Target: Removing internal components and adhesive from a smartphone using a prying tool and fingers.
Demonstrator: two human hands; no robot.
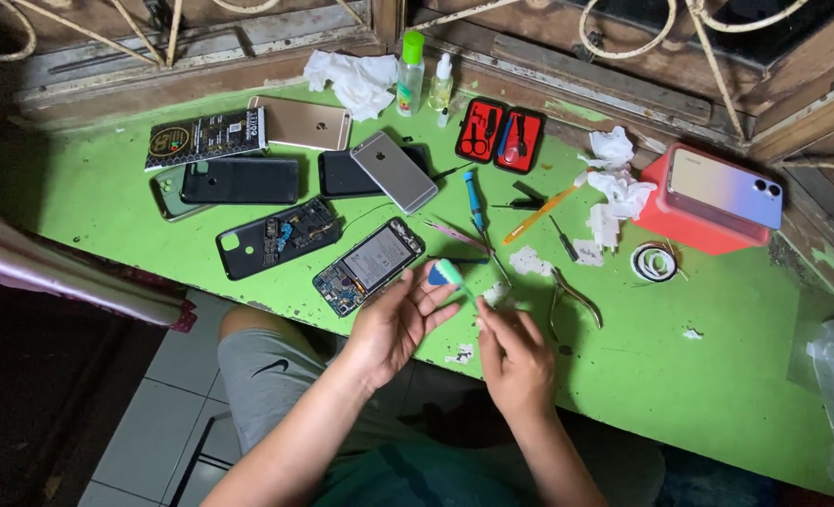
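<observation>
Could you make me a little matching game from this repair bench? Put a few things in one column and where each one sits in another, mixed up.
Things:
1. Red tool case
2. Opened phone
3. Pastel phone
4. Small green-tipped tool

Places:
A. On a red box at the table's right end
B. In the left hand
C. Open, near the window frame by the two bottles
D. Flat on the green table, just beyond the left hand

Pairs: 1-C, 2-D, 3-A, 4-B

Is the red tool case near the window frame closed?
No, the red tool case lies open flat on the green table, with scissors and other small tools showing in both halves.
</observation>
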